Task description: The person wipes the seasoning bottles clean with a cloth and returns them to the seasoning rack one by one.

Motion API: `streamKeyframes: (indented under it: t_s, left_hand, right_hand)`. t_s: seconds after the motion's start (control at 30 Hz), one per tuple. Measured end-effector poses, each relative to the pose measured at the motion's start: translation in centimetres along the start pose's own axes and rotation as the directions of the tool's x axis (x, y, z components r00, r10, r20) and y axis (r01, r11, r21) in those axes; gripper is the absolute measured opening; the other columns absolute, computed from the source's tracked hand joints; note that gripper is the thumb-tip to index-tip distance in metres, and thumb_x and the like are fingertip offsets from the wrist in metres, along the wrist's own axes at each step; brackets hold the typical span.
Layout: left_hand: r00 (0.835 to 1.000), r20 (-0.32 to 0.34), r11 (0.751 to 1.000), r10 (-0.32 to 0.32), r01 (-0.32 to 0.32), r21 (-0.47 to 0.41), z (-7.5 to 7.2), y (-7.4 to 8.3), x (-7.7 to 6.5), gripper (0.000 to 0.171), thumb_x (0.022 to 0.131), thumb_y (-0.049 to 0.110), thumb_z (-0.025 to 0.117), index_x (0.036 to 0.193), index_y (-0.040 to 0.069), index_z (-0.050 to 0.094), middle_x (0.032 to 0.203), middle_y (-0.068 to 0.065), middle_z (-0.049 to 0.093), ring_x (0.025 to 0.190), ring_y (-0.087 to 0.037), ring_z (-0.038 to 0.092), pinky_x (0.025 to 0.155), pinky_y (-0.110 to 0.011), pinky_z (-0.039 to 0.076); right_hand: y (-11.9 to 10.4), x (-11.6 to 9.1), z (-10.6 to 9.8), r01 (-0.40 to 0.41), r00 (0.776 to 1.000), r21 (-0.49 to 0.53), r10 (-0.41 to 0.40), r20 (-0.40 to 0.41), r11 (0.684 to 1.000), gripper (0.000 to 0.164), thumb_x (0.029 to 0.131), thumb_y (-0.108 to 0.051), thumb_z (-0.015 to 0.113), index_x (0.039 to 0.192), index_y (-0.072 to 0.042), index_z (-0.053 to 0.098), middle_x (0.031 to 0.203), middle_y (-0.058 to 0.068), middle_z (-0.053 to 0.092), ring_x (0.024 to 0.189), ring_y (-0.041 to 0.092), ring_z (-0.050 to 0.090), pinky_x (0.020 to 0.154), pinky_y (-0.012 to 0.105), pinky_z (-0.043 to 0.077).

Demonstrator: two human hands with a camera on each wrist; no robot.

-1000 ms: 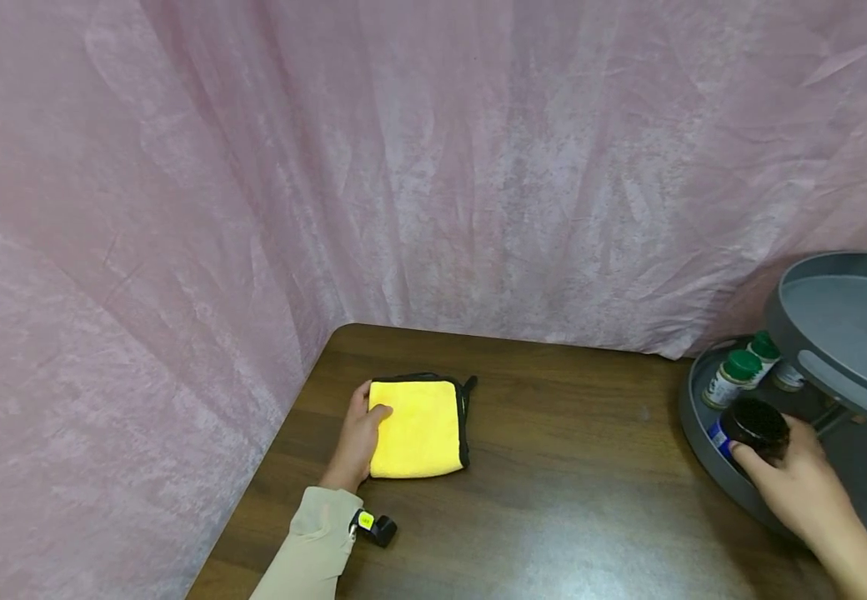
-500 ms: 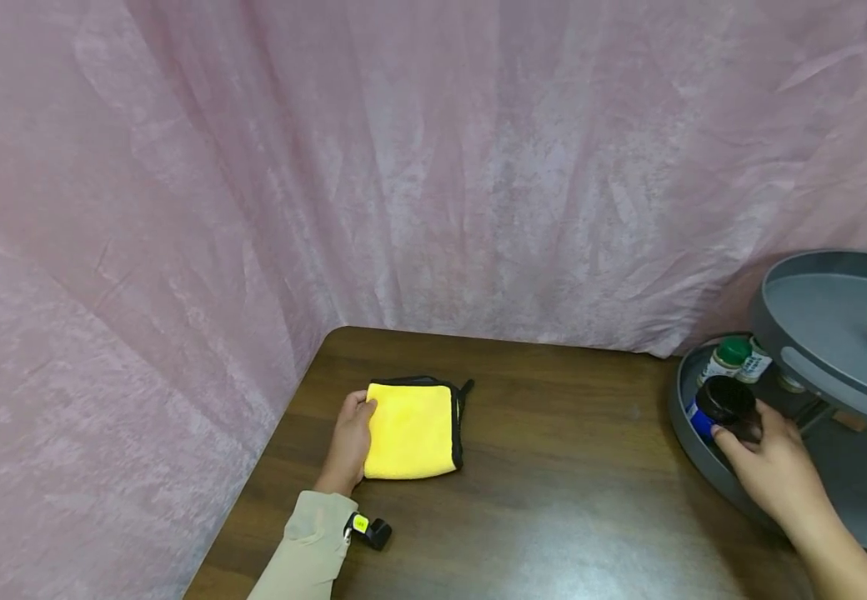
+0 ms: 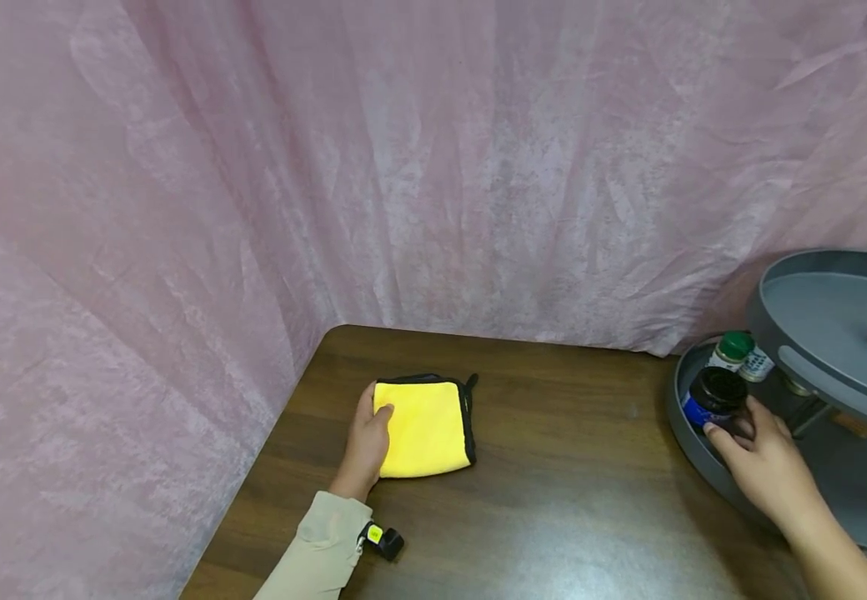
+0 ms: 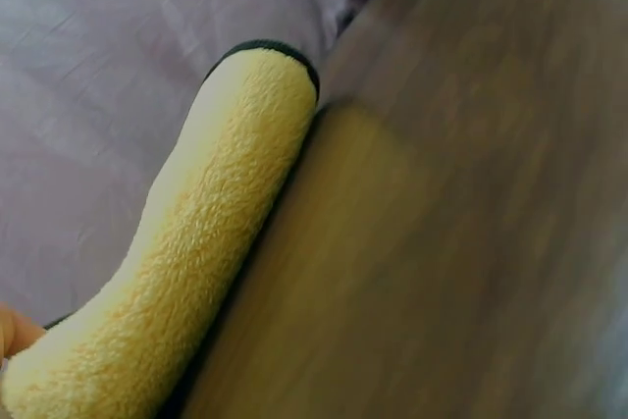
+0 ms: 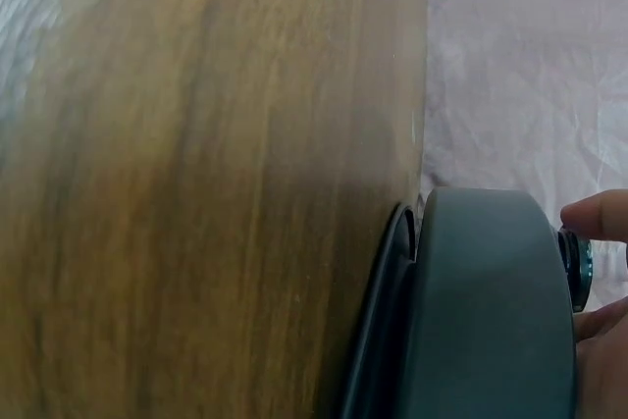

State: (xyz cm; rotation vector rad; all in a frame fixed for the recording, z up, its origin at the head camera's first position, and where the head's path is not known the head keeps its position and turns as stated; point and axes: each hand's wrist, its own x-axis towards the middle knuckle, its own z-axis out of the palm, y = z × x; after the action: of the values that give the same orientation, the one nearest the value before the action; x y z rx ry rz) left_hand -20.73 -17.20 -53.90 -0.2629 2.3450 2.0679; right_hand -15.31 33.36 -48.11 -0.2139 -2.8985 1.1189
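Note:
In the head view my left hand (image 3: 366, 442) grips the left edge of a folded yellow cloth (image 3: 424, 429) with black trim, thumb on top. The same cloth (image 4: 216, 213) fills much of the left wrist view, its thick fold along the table. At the right, my right hand (image 3: 767, 467) holds a dark jar (image 3: 707, 404) with a black lid and blue label. That jar stands inside the lower tier of a grey two-tier turntable (image 3: 692, 462). Only the jar's lid (image 5: 577, 270) and some fingers (image 5: 603, 215) show past the grey rim in the right wrist view.
Behind the jar stand a green-lidded seasoning bottle (image 3: 732, 348) and another white-labelled container (image 3: 756, 365). The upper tier (image 3: 839, 300) overhangs part of the lower one. Pink curtain (image 3: 433, 167) hangs along the back and left of the brown wooden table (image 3: 553, 467).
The jar and my right hand have shifted left and away from me. The green-lidded bottles have moved back, one now largely hidden. The cloth barely moved; my left thumb lifted to its edge, then returned.

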Motion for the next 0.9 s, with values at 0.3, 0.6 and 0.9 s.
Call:
streamKeyframes:
  t_s: [0.3, 0.6, 0.9]
  left_hand:
    - [0.999, -0.001, 0.996, 0.034, -0.033, 0.086, 0.0, 1.8, -0.3, 0.068, 0.105, 0.015, 0.045, 0.163, 0.011, 0.009, 0.171, -0.012, 0.008, 0.158, -0.034, 0.008, 0.125, -0.056, 0.015]
    - [0.984, -0.048, 0.966, 0.17, -0.157, 0.205, 0.6, 5.4, -1.4, 0.06, 0.103, 0.018, 0.05, 0.159, 0.024, 0.03, 0.167, -0.002, 0.028, 0.157, -0.028, 0.019, 0.125, -0.057, 0.018]
    - [0.922, 0.095, 0.833, 0.376, -0.381, 0.4, 3.2, 8.3, -3.1, 0.051, 0.102, 0.028, 0.059, 0.151, 0.024, 0.047, 0.163, 0.004, 0.036, 0.158, -0.025, 0.015, 0.122, -0.064, 0.018]
  right_hand:
    - [-1.1, -1.1, 0.5, 0.053, 0.991, -0.058, -0.06, -0.119, 0.997, 0.084, 0.104, -0.035, 0.051, 0.156, 0.013, 0.006, 0.146, 0.051, 0.021, 0.123, 0.066, 0.04, 0.097, 0.068, 0.041]
    - [-4.8, -3.2, 1.2, 0.252, 0.938, -0.045, -0.256, -0.233, 0.967, 0.06, 0.102, -0.024, 0.058, 0.155, -0.005, 0.038, 0.16, 0.027, 0.028, 0.142, 0.057, 0.028, 0.106, 0.076, 0.024]
    - [-8.6, -3.4, 3.1, 0.378, 0.919, -0.044, -0.381, -0.105, 0.925, 0.058, 0.1, -0.037, 0.064, 0.151, -0.014, 0.047, 0.158, 0.019, 0.038, 0.141, 0.052, 0.034, 0.101, 0.075, 0.03]
